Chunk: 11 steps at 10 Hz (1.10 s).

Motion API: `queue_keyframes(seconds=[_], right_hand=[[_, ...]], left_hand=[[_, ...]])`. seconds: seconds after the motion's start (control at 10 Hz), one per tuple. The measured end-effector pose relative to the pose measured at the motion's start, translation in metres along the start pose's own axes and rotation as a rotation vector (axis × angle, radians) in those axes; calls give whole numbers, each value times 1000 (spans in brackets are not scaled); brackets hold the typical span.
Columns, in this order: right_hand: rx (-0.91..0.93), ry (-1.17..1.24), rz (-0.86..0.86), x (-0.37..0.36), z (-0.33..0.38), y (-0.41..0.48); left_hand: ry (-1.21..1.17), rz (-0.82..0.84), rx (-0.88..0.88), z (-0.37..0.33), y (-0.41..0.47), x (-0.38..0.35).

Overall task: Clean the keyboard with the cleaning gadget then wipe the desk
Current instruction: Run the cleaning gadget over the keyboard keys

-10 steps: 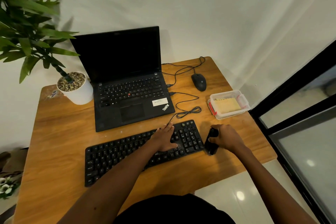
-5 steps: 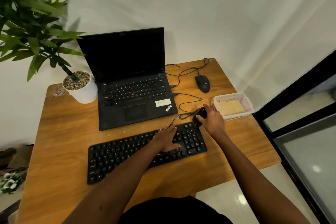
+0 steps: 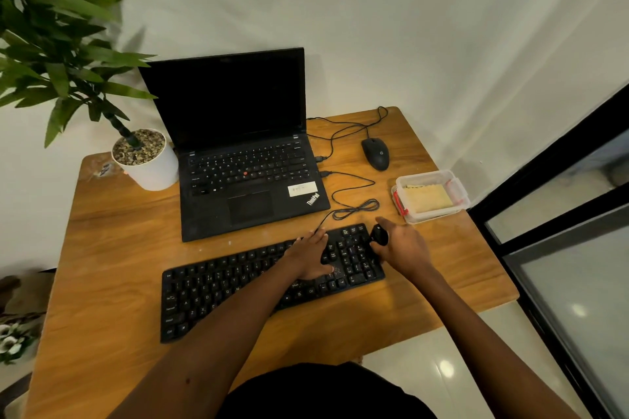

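A black keyboard [image 3: 221, 286] lies slanted across the front of the wooden desk [image 3: 112, 265]. My left hand [image 3: 311, 257] rests flat on its right half, fingers spread, holding nothing. My right hand [image 3: 405, 250] grips the small black cleaning gadget [image 3: 379, 235] at the keyboard's top right corner, over the number pad. Most of the gadget is hidden by my fingers. A clear plastic box [image 3: 430, 196] with a yellow cloth inside stands at the desk's right edge.
An open black laptop [image 3: 245, 160] stands behind the keyboard. A white plant pot [image 3: 148, 167] is on its left, a black mouse [image 3: 375, 154] and looped cables [image 3: 355, 209] on its right. A dark window frame [image 3: 544, 238] runs along the right.
My right hand carried the gadget from beside the keyboard's right end up past its top right corner, then back down onto the number pad corner. My left hand stayed flat on the keys.
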State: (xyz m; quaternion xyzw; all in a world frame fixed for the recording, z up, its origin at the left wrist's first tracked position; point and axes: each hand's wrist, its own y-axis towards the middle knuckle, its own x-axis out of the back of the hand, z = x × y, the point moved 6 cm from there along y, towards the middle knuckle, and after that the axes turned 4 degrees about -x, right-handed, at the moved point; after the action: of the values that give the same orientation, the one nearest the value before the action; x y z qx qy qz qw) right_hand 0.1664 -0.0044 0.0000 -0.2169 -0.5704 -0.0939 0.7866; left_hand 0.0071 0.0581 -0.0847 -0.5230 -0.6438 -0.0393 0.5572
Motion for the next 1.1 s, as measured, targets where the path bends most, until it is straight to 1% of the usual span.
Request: queue_keyframes(seconds=[0.1,0.2,0.3,0.5,0.6,0.7,0.9,1.0,1.1], right_hand=[[29,-15,14,-1,-6,-14],[20,-18,56,-4,-12,-23],[9,31,112,-3,-17,-19],[-106,229,-140,23,-4,13],[-68,237,-203,21,14,25],[-58,160,-173,10,18,29],[-54,85,-33,5,0,18],[-78,4,94,0,-12,9],[-113,-3,206,2,-13,13]], left_hand=[[-10,2,-1,0,0,0],[-14,-1,0,1,0,0],[-15,3,1,1,-1,-2],[-14,-2,-1,-1,0,-1],[-15,0,2,0,0,-1],[-19,2,1,0,0,0],[-19,-3,-1,0,0,0],[-19,-6,0,1,0,-2],[-16,-10,-1,1,0,-3]])
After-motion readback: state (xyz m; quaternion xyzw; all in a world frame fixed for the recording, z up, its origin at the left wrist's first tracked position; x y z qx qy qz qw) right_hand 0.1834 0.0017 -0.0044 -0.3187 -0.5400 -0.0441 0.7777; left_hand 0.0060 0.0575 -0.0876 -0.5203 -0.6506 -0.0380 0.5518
